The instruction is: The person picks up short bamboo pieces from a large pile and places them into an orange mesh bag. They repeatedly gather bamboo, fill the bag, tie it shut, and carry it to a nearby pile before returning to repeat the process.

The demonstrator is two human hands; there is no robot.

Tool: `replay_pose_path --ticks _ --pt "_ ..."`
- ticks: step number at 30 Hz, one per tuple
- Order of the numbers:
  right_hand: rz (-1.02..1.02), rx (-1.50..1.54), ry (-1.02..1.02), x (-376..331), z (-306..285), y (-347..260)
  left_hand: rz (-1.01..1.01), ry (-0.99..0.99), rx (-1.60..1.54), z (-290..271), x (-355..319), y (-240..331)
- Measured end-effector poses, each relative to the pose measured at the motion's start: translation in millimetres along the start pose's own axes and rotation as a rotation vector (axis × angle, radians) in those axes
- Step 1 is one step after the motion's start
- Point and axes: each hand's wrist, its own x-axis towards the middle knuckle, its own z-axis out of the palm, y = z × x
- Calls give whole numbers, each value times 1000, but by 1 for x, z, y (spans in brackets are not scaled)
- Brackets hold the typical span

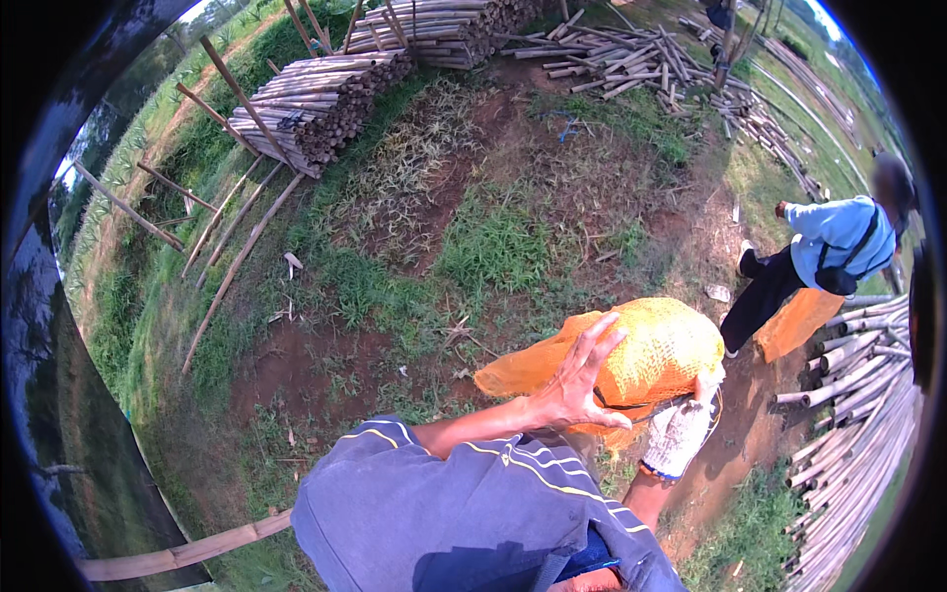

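In front of my body is a bulging orange mesh sack point(656, 345), with a loose, flatter end trailing to the left. My bare left hand point(577, 385) lies against its near side, fingers spread and thumb apart. At the sack's right edge, my right hand point(681, 429) wears a white knitted glove and has its fingers closed on the mesh. A thin dark curved strip or cord point(626, 406) runs along the sack between my hands. What fills the sack is hidden.
A person in a light blue top point(838, 237) stands at the right, beside another orange sack point(797, 321). Bamboo poles point(858, 395) are piled at the near right. A tall pole stack point(326, 99) and scattered poles point(631, 59) lie farther off on grassy soil point(503, 237).
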Motion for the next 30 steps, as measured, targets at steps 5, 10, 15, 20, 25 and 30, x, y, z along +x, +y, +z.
replay_pose_path --ticks 5,10,15,20,25,30 --pt "158 128 -90 84 41 -12 204 93 8 23 70 -41" --pt "264 26 -240 186 66 -13 -263 78 22 45 138 -102" --pt "-6 -343 -450 328 36 -10 -442 209 -170 49 218 -166" --pt "-150 -817 -247 480 -8 -40 -427 334 -316 70 357 -209" --pt "-160 -947 41 596 -116 -48 -255 325 -382 113 480 -224" --pt "-176 -1120 183 663 -105 -76 -292 251 -436 141 587 -267"
